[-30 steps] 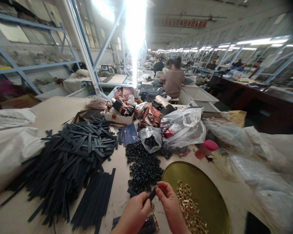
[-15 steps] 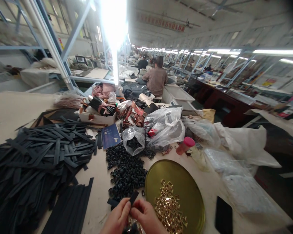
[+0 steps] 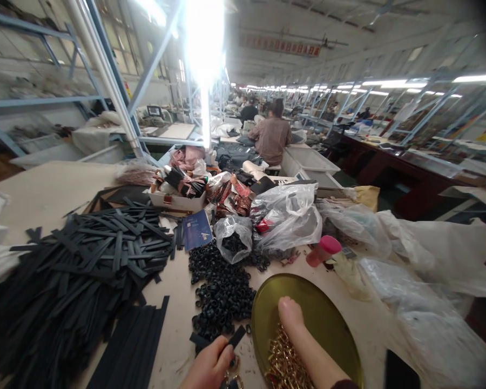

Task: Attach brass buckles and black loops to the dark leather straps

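My left hand (image 3: 210, 363) is closed on a black strap (image 3: 237, 336), whose ends stick out on both sides of the fingers. Below it, at the bottom edge, a few gold metal pieces show beside the hand. My right hand (image 3: 290, 313) is over the round gold-coloured tray (image 3: 324, 308), at the far end of a heap of small gold buckles (image 3: 285, 356). Its fingers are curled downward; whatever they grip is hidden. Beside the tray lies a pile of small black loops (image 3: 222, 292).
Loose black strips (image 3: 101, 259) cover the left, with neatly laid ones (image 3: 129, 346) nearer me. Behind are a blue booklet (image 3: 197, 230), plastic bags (image 3: 287, 210) and a pink-lidded jar (image 3: 323, 251). A dark phone-like slab (image 3: 400, 371) lies right. Someone in brown (image 3: 272, 135) sits farther off.
My right hand has left the strap and moved right and away from me, onto the tray's buckles. My left hand still holds the strap. The view has shifted slightly left.
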`<state>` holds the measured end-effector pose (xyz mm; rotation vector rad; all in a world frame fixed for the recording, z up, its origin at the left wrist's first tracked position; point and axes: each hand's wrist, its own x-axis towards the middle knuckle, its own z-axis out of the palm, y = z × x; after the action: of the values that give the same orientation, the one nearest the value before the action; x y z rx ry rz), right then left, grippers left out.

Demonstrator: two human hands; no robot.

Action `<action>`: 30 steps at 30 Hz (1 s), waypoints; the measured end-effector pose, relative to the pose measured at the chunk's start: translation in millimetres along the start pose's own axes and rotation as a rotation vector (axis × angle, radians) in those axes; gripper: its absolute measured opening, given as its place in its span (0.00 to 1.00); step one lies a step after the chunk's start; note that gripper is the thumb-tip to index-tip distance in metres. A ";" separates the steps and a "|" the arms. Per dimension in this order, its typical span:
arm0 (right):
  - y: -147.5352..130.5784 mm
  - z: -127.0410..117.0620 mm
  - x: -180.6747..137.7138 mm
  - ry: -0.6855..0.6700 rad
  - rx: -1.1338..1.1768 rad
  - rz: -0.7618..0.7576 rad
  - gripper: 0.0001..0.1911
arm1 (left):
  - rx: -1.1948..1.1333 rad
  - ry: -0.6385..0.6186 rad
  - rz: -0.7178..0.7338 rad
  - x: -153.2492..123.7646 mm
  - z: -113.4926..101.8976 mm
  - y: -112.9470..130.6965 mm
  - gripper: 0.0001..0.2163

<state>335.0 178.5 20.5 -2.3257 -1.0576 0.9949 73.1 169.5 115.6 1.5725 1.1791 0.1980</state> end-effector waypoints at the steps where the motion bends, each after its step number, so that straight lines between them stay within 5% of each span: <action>1: -6.3 -1.3 -4.0 -0.026 0.042 -0.007 0.15 | 0.013 0.009 0.007 -1.1 -1.2 0.7 0.11; 8: -69.8 27.6 -90.9 -0.414 0.497 -0.091 0.12 | -0.095 0.159 0.070 -5.0 -11.8 8.0 0.13; 13: -89.6 44.8 -139.4 -0.601 0.756 -0.062 0.13 | -0.045 0.231 0.042 -10.4 -14.6 6.4 0.09; 20: -97.1 39.1 -149.5 -0.438 0.991 -0.225 0.14 | -0.033 0.222 0.024 -24.4 -17.0 7.8 0.10; 25: -110.2 29.4 -154.2 -0.385 1.295 0.028 0.14 | -0.032 0.155 0.088 -37.8 -24.8 7.3 0.15; 30: -113.1 39.2 -159.0 -0.484 1.477 0.188 0.17 | 0.027 0.057 0.153 -47.4 -29.1 11.5 0.14</action>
<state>177.4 130.3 132.1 -0.9620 -0.0099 1.6394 37.3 153.8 156.8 1.6916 1.1094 0.3307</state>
